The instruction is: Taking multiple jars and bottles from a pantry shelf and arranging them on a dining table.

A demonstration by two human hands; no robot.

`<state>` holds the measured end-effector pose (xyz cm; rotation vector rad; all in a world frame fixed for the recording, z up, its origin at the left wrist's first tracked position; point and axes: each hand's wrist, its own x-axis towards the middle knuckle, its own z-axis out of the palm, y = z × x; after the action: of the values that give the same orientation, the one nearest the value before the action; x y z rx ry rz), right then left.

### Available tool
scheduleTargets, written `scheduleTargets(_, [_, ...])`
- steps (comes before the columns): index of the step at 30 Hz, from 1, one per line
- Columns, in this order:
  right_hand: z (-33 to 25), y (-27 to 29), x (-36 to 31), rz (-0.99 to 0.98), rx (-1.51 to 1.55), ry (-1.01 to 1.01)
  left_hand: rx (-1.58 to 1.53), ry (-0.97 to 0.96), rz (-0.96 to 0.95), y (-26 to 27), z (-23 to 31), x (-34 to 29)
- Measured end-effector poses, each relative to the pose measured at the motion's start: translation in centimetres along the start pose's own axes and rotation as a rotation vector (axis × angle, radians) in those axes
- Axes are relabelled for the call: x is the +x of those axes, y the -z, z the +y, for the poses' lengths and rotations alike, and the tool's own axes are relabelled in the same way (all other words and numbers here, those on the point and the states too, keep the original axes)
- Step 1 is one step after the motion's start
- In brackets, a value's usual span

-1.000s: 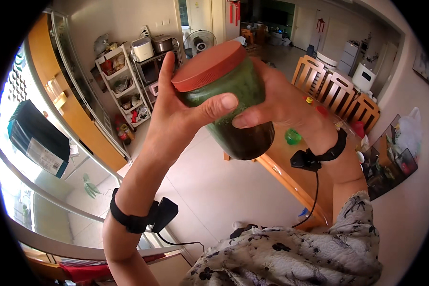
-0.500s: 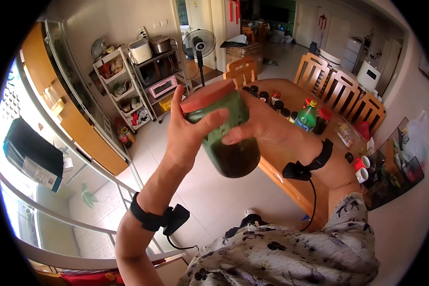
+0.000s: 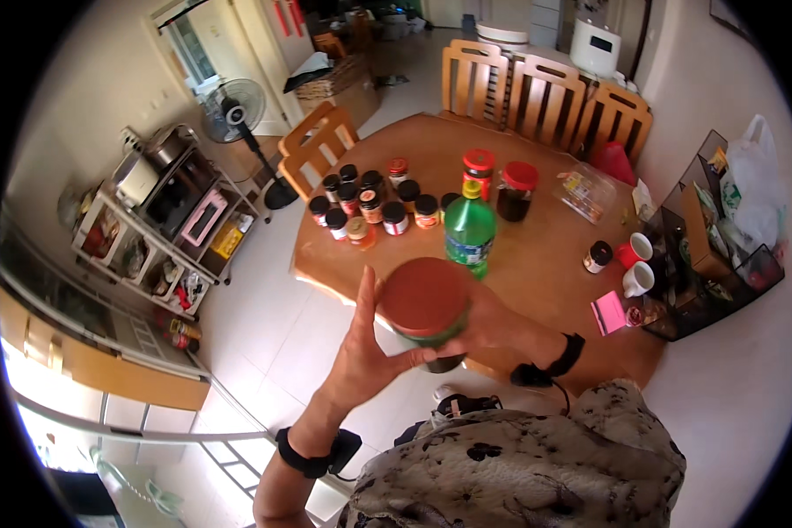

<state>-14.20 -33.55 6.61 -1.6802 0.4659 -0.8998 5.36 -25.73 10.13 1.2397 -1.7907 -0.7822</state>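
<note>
Between my two hands is a large greenish glass jar with a red lid (image 3: 425, 296), held upright with its lid toward me. My left hand (image 3: 361, 363) presses its left side, thumb across the front and a finger pointing up beside the lid. From the right, my right hand (image 3: 486, 324) grips the jar's body; its fingers are largely hidden behind the glass. The jar hangs over the near edge of the wooden table (image 3: 537, 290). Just beyond stands a green plastic bottle (image 3: 470, 231) with a yellow cap.
Several small dark-lidded jars (image 3: 370, 207) cluster on the table's left part. Two red-lidded jars, one dark (image 3: 517, 192), stand behind the bottle. Mugs (image 3: 638, 280), a pink notepad (image 3: 607, 313) and a black mesh rack (image 3: 713, 264) are at right. Wooden chairs (image 3: 546, 97) line the far side.
Both hands have lowered the jar and tipped it from slanted to nearly upright, so its lid now faces me. My view has turned right and down toward the table.
</note>
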Motion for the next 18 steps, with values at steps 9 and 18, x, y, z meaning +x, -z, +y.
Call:
scheduleTargets(9, [1.6, 14.0, -6.0, 0.48, 0.287, -0.199, 0.064, 0.376, 0.064, 0.6, -6.4, -2.5])
scheduleTargets(18, [13.0, 23.1, -4.1, 0.938, -0.042, -0.182, -0.087, 0.62, 0.428, 3.2, -7.4, -6.5])
